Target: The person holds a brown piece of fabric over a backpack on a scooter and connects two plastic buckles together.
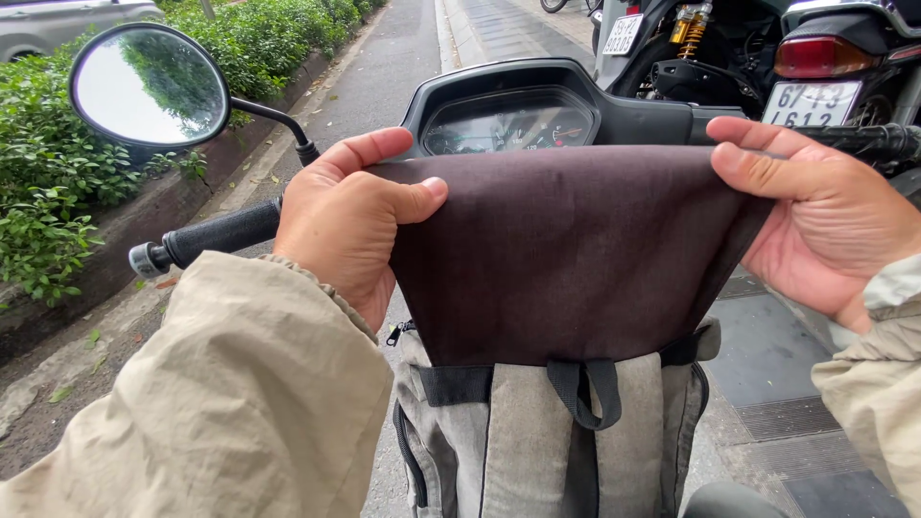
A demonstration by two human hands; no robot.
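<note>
Mid-frame, before the scooter dashboard, the left hand and right hand each pinch the dark flap of a grey backpack taut, probably mid-fold, so both grips must stay level.

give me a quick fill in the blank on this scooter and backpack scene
1. Both hands hold the dark ____ top flap of the grey backpack.
2. The left hand grips the flap's ____ corner.
3. The round mirror sits above the ____ handlebar grip.
4. The right hand is ____ the speedometer in the picture.

Missing words: brown; left; left; right of
</note>
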